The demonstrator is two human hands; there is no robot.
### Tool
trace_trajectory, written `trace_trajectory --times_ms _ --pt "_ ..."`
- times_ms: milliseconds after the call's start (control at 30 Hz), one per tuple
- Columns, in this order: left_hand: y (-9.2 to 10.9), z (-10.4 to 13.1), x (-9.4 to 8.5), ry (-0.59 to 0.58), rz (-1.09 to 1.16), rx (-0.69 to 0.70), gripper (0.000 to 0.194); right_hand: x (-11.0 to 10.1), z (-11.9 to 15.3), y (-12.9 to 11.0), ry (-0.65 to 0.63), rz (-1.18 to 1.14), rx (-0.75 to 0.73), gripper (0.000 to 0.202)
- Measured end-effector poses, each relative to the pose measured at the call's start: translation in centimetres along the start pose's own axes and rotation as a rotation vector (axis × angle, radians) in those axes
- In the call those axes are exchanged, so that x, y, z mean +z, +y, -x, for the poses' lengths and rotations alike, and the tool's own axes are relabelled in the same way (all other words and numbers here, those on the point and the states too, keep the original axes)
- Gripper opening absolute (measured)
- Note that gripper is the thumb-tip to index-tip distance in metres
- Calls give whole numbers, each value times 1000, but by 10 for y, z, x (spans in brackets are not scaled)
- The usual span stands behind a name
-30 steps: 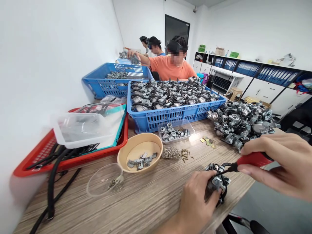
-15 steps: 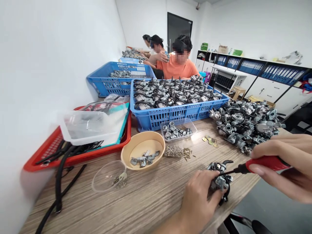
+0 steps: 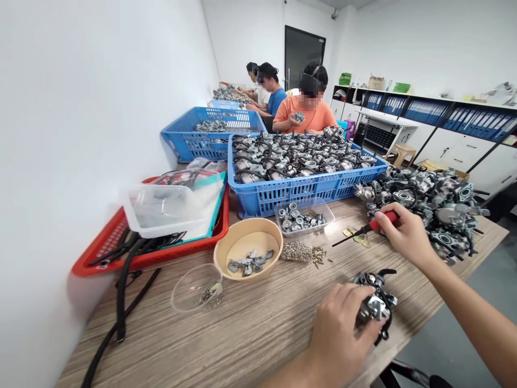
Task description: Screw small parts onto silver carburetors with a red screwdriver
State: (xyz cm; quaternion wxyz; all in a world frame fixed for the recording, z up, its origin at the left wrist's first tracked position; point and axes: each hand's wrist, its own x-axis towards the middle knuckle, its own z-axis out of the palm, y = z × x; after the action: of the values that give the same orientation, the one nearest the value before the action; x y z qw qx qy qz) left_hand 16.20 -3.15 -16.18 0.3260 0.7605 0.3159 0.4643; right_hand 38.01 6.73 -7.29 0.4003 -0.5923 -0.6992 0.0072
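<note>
My left hand [image 3: 343,326] grips a metal carburetor-like part [image 3: 377,307] with black hoses, resting on the wooden table near its front edge. In my right hand [image 3: 404,234] is a red-handled screwdriver [image 3: 383,221], its dark shaft pointing left, over the brass discs [image 3: 357,237]. Small brass screws [image 3: 319,255] lie loose beside a clear container of screws [image 3: 297,250]. Behind these, a clear tray [image 3: 302,216] holds round metal pieces. Flat grey metal pieces [image 3: 250,264] lie in a beige bowl [image 3: 248,234].
A blue crate [image 3: 307,194] full of similar parts stands behind, with a heap of them [image 3: 428,205] at right. To the left are a red basket [image 3: 153,258], a clear round lid-like dish [image 3: 196,288] and black hoses [image 3: 121,296]. Several people sit farther back.
My right hand has moved back and left with the screwdriver, away from the held part to the brass discs. My left hand still holds the part. The view has shifted slightly.
</note>
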Motion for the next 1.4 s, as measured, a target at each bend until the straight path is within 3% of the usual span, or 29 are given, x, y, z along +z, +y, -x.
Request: trace_trajectory --times_ms 100,200,567,800,1000,1133,1267,1400 --pt "-1 0 0 6 11 16 37 19 3 10 -23 -24 34 51" --pt "-1 1 -1 0 24 20 40 25 5 13 -57 -46 50 49" --pt "-4 3 3 -10 -7 18 43 14 10 5 -67 -98 35 53" --pt "1 1 -1 -24 -16 11 43 -18 21 -8 27 -107 -2 43" --pt "2 1 0 -31 -10 -28 44 -66 36 -31 227 -71 -67 42" --pt "1 1 0 -30 -6 -53 30 -94 51 -35 357 -7 -87 47" --pt "1 0 -1 -40 29 -46 24 -112 72 -38 483 47 -33 49" --pt "1 0 -3 -40 40 -7 27 -122 93 -45 549 130 194 40"
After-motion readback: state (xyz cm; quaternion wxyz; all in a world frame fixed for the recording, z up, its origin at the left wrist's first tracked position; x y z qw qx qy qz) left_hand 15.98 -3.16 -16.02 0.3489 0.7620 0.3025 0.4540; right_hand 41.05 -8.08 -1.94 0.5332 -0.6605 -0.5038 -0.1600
